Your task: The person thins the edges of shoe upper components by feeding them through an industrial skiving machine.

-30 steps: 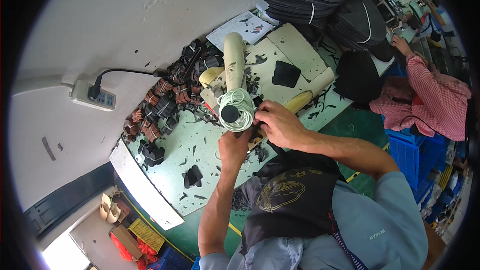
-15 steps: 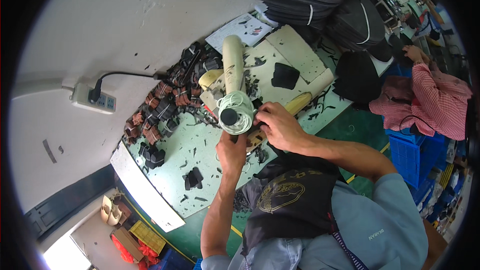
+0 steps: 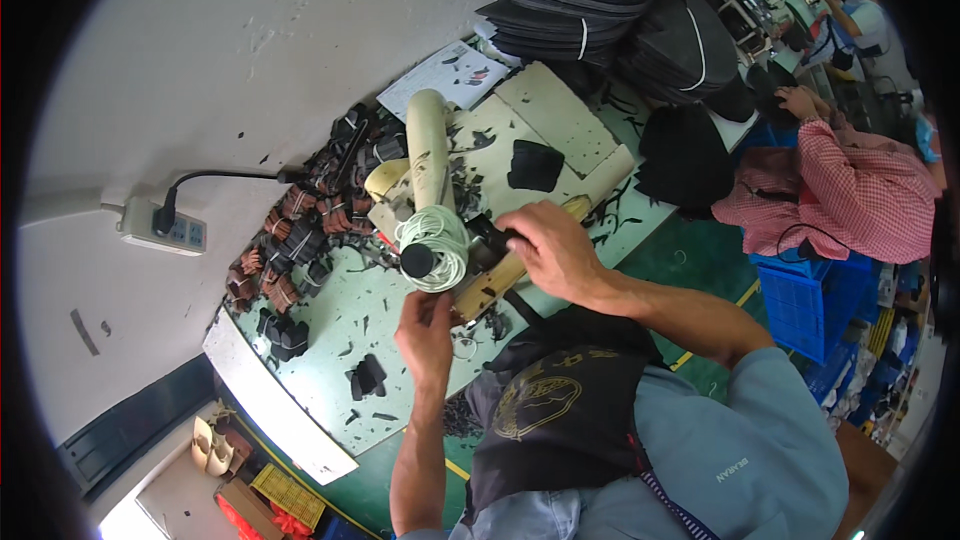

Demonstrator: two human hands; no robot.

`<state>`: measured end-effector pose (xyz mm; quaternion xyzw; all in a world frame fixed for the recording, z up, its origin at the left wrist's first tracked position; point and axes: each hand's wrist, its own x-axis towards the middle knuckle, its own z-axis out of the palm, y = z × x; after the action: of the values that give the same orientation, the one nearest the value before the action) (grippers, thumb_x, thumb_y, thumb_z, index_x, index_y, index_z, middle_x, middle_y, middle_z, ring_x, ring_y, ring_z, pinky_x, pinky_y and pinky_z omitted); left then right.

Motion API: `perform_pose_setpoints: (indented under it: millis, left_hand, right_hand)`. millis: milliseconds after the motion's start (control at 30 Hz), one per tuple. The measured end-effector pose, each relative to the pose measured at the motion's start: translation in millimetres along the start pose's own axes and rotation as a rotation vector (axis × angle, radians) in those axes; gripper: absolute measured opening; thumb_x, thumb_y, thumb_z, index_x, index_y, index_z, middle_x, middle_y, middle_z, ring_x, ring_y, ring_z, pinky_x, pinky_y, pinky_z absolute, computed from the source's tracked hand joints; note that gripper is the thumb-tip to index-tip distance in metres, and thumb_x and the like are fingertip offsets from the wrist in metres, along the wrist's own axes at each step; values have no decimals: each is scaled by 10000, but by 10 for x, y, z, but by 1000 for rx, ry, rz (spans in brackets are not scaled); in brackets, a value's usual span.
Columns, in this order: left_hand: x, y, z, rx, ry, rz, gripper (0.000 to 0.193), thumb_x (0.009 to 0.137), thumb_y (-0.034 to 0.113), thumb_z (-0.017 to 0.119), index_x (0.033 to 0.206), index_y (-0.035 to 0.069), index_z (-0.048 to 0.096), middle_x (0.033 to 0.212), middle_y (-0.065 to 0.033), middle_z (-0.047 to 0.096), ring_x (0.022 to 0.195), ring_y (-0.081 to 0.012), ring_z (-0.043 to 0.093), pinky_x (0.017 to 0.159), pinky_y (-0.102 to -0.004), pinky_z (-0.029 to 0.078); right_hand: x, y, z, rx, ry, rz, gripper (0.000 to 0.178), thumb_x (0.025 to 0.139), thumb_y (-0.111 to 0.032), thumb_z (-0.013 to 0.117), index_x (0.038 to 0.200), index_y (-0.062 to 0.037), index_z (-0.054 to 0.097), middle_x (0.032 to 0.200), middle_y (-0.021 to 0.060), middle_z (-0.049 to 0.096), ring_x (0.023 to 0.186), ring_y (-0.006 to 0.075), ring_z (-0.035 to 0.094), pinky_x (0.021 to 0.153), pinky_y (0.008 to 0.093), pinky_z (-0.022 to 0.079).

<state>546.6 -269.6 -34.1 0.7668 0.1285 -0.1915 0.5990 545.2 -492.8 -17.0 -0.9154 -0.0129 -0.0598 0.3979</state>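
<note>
- Pale green worktop (image 3: 320,352) here, littered with dark scraps, and we read the clock from the coil of cord.
- Black sheets (image 3: 580,0) stacked high at one o'clock!
- Banded bundles (image 3: 290,245) crowd nine o'clock.
- Cream post (image 3: 427,145) rises at twelve.
- Right hand (image 3: 550,248), three o'clock: fingers curled, pinching the edge of a dark piece.
- Left hand (image 3: 426,338), six o'clock: fingers bent, tips partly hidden, can't tell whether they grip anything.
- Pale coil of cord (image 3: 453,255), dead centre.
- Dark piece (image 3: 486,248), three o'clock, between coil and right hand.
</note>
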Motion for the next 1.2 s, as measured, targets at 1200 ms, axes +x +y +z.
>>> perform_pose_setpoints:
  millis: [1200]
  left_hand:
    - [-419, -1775, -1901, 722, 554, -150, 354, 867, 296, 620, 1155, 95, 661, 1026, -105, 627, 966, -294, 572, 852, -394, 444]
  right_hand:
    - [-511, -1354, 3203, -15, -531, -140, 483, 731, 64, 577, 1202, 2, 487, 1071, 179, 481, 962, 350, 552, 804, 414, 485]
